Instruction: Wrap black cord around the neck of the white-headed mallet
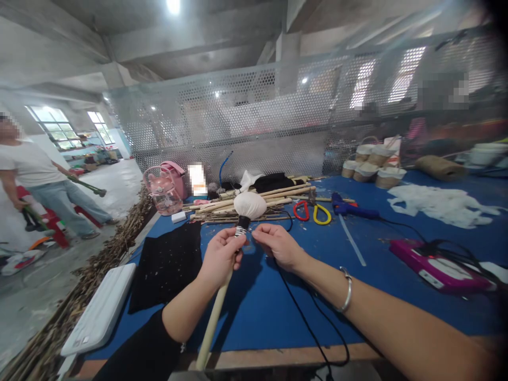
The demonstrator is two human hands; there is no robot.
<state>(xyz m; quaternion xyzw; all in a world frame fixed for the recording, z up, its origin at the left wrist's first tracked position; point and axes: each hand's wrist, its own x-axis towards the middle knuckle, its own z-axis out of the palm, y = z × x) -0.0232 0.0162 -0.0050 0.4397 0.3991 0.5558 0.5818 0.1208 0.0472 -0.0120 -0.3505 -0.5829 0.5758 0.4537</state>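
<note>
My left hand (220, 256) is wrapped round a pale wooden stick (212, 317) that rises from the table's front edge. The stick ends in a white padded cloth head (250, 205) with black cord wound round its neck (241, 227). My right hand (278, 244) is closed in a pinch just right of that neck, on a thin black cord (301, 312) that trails down over the blue table (254, 307) and past its front edge. A silver bangle (347, 288) sits on my right wrist.
Behind lie several wooden sticks (254, 198), red and yellow scissors (313, 211), a blue glue gun (351, 209), a pink device (440, 270), white cloth scraps (440, 203), a black cloth (169, 264), a white case (101, 312). A person (35, 180) stands far left.
</note>
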